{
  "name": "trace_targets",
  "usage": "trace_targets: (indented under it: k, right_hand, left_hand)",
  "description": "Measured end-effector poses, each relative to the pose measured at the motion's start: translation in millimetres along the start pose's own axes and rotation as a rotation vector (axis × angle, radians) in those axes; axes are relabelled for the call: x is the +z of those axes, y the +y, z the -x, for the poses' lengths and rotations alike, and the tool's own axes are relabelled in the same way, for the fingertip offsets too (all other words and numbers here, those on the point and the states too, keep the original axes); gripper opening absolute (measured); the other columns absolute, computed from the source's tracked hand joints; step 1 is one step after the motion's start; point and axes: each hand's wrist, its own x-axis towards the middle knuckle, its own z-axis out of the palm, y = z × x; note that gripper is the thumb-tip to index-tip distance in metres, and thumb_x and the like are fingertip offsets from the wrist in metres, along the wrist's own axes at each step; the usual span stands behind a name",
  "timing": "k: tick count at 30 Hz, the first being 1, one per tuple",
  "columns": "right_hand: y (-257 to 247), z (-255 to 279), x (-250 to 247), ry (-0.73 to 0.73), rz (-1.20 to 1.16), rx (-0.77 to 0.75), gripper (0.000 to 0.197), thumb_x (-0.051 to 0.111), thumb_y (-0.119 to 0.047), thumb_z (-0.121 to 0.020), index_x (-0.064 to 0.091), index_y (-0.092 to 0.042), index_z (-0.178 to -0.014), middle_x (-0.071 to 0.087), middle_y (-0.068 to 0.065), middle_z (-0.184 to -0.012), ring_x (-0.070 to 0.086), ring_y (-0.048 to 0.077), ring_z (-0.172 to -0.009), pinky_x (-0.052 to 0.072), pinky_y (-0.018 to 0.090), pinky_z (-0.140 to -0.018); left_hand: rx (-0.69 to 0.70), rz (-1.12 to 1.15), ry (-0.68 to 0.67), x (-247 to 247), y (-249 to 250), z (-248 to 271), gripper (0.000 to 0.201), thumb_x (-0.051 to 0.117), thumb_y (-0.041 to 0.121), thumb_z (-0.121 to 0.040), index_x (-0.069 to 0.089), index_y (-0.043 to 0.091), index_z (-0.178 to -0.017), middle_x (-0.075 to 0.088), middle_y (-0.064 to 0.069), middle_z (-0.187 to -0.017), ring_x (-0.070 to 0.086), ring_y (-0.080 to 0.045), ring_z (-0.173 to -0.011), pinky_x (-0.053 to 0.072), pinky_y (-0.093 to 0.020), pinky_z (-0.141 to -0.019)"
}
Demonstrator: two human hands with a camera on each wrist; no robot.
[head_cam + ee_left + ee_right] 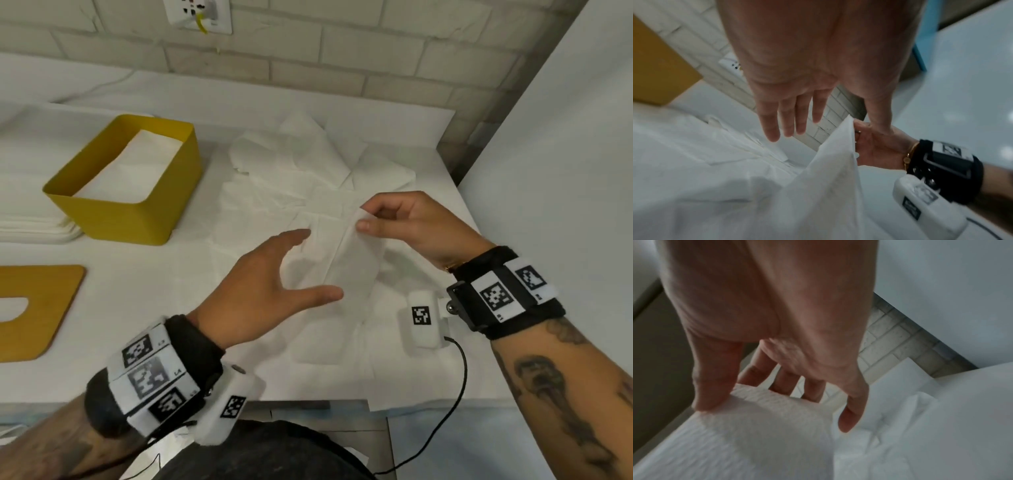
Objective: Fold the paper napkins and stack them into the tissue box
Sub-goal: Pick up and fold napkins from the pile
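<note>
Far left on the bench (144, 308): a wooden lid (37, 308) with a slot, lying flat, and a low pile of folded napkins (37, 228) beside the yellow tissue box (130, 212). Inside that box, a stack of folded napkins (133, 168) already laid flat. Right of the box, a loose heap of unfolded napkins (301, 164) spread over the bench. In front of the heap, the left hand (270, 284) released, fingers straight and spread, holding nothing, hovering just beside the raised napkin (349, 263). Further right, the right hand (404, 222) grasping the top edge of that napkin between thumb and forefinger, lifted off the bench so that the sheet hangs down. Likely the step in hand: bringing one sheet free and starting its fold. To do it well: take the hanging lower edge with the left hand, match corner to corner before pressing any crease, lay the sheet on a flat part of the bench rather than on the crumpled heap, then smooth along the fold with flat fingers. Light pinching only, since thin paper tears and drags neighbouring sheets along.
</note>
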Motion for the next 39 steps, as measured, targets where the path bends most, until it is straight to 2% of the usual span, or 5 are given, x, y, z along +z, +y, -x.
trace_targets:
  k: [9, 16, 24, 34, 39]
  right_hand:
    - [-23.1, -17.7, 24.0, 0.203, 0.002, -0.103, 0.003, 0.073, -0.015, -0.091, 0.075, -0.013, -0.092, 0.076, -0.002, -0.092, 0.071, 0.01, -0.09, 0.055, 0.024, -0.087]
    - [42.5, 10.7, -10.1, 0.204, 0.603, 0.358, 0.019, 0.077, -0.029, -0.088, 0.073, -0.023, -0.105, 0.07, -0.008, -0.105, 0.064, 0.01, -0.101, 0.044, 0.011, -0.073]
    - [70.1, 14.2, -13.2, 0.008, 0.772, 0.505, 0.031, 0.081, -0.034, -0.084, 0.063, -0.026, -0.108, 0.045, -0.006, -0.112, 0.046, 0.014, -0.112, 0.04, 0.027, -0.097]
    - [19.3, 27.4, -40.8, 0.404, 0.202, 0.269, 0.016, 0.077, -0.004, -0.085, 0.07, -0.015, -0.094, 0.076, 0.01, -0.095, 0.074, 0.029, -0.091, 0.061, 0.042, -0.085]
    - [-39.2, 37.2, -11.7, 0.359, 0.001, -0.038, 0.017, 0.074, -0.011, -0.076, 0.079, -0.013, -0.093, 0.078, 0.006, -0.092, 0.074, 0.019, -0.086, 0.061, 0.025, -0.073]
  left_hand:
    - [-0.105, 0.576, -0.003, 5.2, 11.4, -21.2, 0.023, 0.063, 0.02, -0.1, 0.07, 0.008, -0.117, 0.077, -0.01, -0.11, 0.074, -0.031, -0.102, 0.06, -0.045, -0.091]
    - [-0.349, 1.067, 0.113, -10.4, -22.4, -12.5, 0.031, 0.049, 0.026, -0.106, 0.07, 0.009, -0.119, 0.077, -0.007, -0.113, 0.075, -0.023, -0.102, 0.058, -0.037, -0.085]
    - [-0.332, 1.315, 0.103, -19.3, -38.2, -19.8, 0.044, 0.039, 0.035, -0.105, 0.068, 0.01, -0.128, 0.077, -0.009, -0.114, 0.075, -0.021, -0.099, 0.063, -0.032, -0.08]
    - [-0.259, 1.151, 0.139, -14.9, -38.8, -29.7, 0.031, 0.053, 0.026, -0.104, 0.067, 0.012, -0.127, 0.075, -0.008, -0.121, 0.073, -0.022, -0.108, 0.059, -0.037, -0.09]
    - [-0.222, 1.184, 0.144, -18.5, -31.5, -35.3, 0.029, 0.048, 0.013, -0.105, 0.066, 0.015, -0.129, 0.074, -0.01, -0.124, 0.072, -0.026, -0.111, 0.059, -0.039, -0.092]
